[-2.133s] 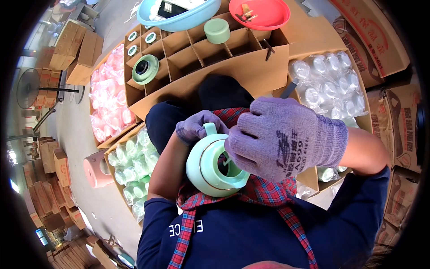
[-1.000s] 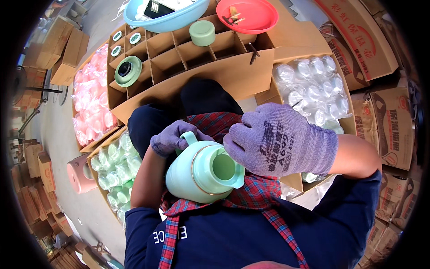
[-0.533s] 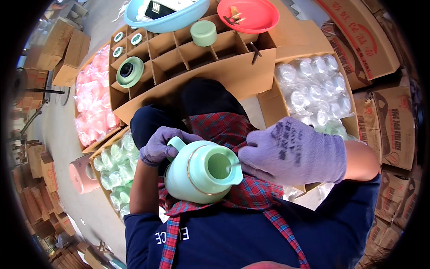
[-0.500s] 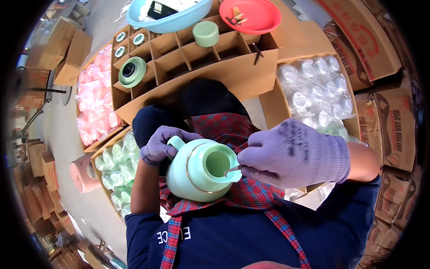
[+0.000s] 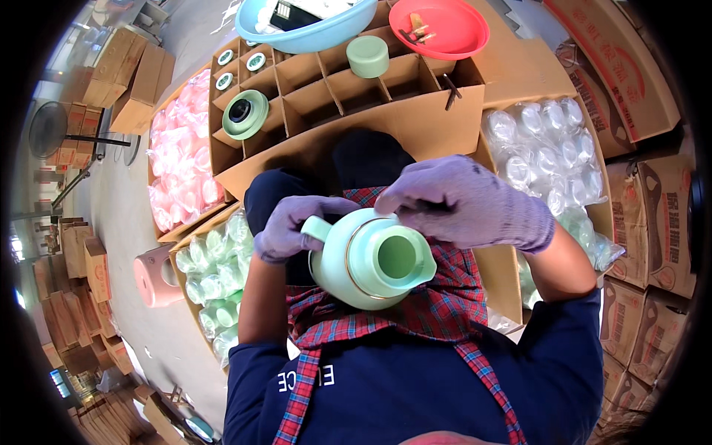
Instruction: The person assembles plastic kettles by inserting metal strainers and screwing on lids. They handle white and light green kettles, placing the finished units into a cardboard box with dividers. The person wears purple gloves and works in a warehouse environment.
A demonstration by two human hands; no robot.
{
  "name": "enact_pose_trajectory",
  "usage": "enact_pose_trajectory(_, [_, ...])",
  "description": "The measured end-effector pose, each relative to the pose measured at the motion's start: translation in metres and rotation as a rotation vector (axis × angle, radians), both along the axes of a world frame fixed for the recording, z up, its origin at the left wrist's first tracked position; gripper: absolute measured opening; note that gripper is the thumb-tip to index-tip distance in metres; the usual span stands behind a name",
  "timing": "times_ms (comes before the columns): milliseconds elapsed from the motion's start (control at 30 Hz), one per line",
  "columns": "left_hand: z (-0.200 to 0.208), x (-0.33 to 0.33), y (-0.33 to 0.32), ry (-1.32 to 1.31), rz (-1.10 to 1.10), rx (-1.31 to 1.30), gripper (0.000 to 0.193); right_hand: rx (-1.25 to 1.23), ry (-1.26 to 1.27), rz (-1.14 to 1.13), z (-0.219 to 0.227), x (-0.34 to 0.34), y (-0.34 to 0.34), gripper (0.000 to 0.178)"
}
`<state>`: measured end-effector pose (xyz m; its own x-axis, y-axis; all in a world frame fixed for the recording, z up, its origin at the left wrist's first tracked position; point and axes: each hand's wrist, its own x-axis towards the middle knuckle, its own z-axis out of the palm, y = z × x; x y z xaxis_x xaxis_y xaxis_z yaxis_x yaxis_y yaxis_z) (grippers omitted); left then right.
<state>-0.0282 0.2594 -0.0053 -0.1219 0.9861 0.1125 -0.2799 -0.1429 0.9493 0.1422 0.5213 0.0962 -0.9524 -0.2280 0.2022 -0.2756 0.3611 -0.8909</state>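
A mint-green vacuum jug [image 5: 348,259] lies tilted over my lap, its open mouth and spout turned toward me and to the right. My left hand [image 5: 297,226], in a purple glove, is closed on the jug by its handle [image 5: 317,229]. At the jug's far right side is my gloved right hand [image 5: 471,204]. Its fingers are curled, with the tips at the jug's shoulder. Whatever those fingers hold, if anything, is hidden. Nothing covers the jug's mouth, and its inside looks green.
Ahead stands a divided carton [image 5: 356,122] with a green cap [image 5: 367,57] and a green round part [image 5: 245,115]. A blue basin [image 5: 311,37] and a red tray [image 5: 452,48] rest on it. Bagged pink [image 5: 182,163], green [image 5: 215,274] and clear parts [image 5: 545,152] fill boxes around me.
My right hand has left the spout, where it held a thin metal tool, and moved to the jug's far side. The whole view has shifted slightly.
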Motion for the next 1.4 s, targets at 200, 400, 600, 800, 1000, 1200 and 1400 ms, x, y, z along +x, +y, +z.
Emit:
enact_pose_trajectory(200, [0.029, -0.009, -0.016, 0.56, 0.188, 0.282, 0.038, 0.194, -0.013, -0.093, 0.007, 0.019, -0.015, 0.039])
enact_pose_trajectory(400, [0.062, 0.008, -0.052, 1.062, 0.706, 0.176, 0.049, -0.706, -0.328, -0.28, 0.022, 0.023, -0.002, 0.031])
enact_pose_trajectory(600, [0.081, 0.014, -0.055, 1.198, 0.815, 0.23, 0.049, -0.392, -0.158, -0.353, 0.025, 0.024, -0.019, 0.035])
enact_pose_trajectory(800, [0.095, 0.016, -0.048, 1.352, 0.784, 0.254, 0.049, 0.014, 0.377, -0.401, 0.004, 0.003, -0.037, 0.035])
enact_pose_trajectory(1000, [0.074, 0.014, -0.057, 1.211, 0.971, 0.171, 0.05, 0.067, 0.233, -0.945, 0.014, -0.015, 0.032, 0.027])
enact_pose_trajectory(1200, [0.045, -0.006, -0.038, 1.024, 1.012, 0.146, 0.053, 0.81, -0.13, -1.074, -0.102, -0.112, 0.185, 0.046])
enact_pose_trajectory(1400, [0.038, -0.016, -0.027, 0.863, 1.037, 0.209, 0.051, 0.931, 0.224, -1.026, -0.127, -0.176, 0.182, 0.033])
